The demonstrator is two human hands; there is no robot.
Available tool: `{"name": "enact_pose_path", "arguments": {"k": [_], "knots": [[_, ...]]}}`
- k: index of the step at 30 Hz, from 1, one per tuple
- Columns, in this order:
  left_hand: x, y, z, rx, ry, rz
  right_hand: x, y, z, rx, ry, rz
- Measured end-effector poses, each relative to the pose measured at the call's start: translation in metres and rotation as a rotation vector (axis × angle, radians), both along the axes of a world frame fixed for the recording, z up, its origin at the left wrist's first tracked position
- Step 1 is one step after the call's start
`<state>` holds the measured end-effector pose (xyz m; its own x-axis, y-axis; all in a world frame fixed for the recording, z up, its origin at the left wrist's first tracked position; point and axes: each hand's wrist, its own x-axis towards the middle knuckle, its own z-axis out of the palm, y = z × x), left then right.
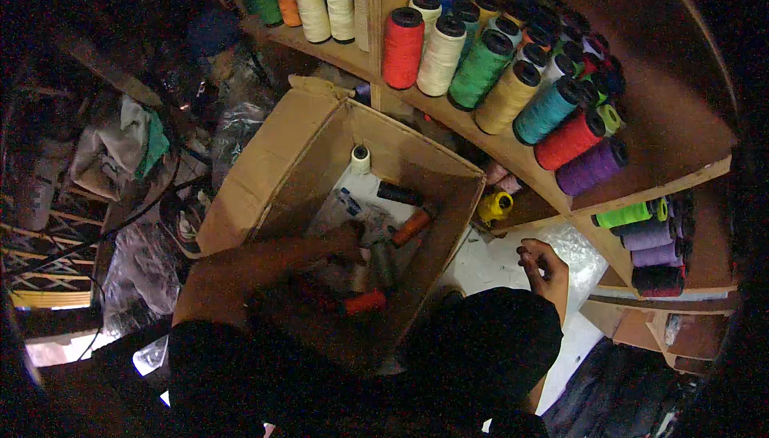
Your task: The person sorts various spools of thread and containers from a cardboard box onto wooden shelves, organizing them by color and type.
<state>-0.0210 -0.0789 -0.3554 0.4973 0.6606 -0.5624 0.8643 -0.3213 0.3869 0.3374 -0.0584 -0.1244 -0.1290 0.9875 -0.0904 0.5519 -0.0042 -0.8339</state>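
Brown wooden shelving [681, 94] curves across the far and right side, its upper compartment crowded with upright thread spools: at the front edge a red spool [403, 48], a cream spool [441, 55], a green spool [480, 70], a tan spool [508, 98], a teal spool [546, 111], another red and a purple spool [591, 167]. In the compartment at lower right, a bright green spool [629, 213] lies on its side above lavender ones.

Just in front of the shelving stands an open cardboard box [240, 190], one flap folded outward on its left. The left hand [346, 242] reaches down into it, among the loose spools; its fingers are in deep shadow, so I cannot tell whether they grip anything. The right hand [545, 266] is outside the box, to its right, over a white surface [481, 266], fingers loosely curled with a narrow gap to the thumb.

Inside the box, a rust-orange spool [412, 227] lies to the right of the left hand, with a black spool [400, 192] beyond it. A bright red spool [365, 302] lies on the near side of that hand. Farthest off, a small cream cone of thread [360, 161] stands near the back wall.
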Motion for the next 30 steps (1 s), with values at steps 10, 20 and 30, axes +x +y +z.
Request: {"name": "enact_pose_path", "arguments": {"k": [10,20,30], "knots": [[-0.024,0.020,0.003,0.367,0.104,0.171,-0.007,0.008,-0.017,0.052,-0.090,0.095],[-0.012,0.120,0.049,0.694,0.016,0.587,-0.018,0.001,-0.012,0.096,-0.007,0.125],[-0.011,0.078,0.158,0.510,-0.334,0.590,-0.016,0.015,0.011,0.184,-0.178,0.190]]}}
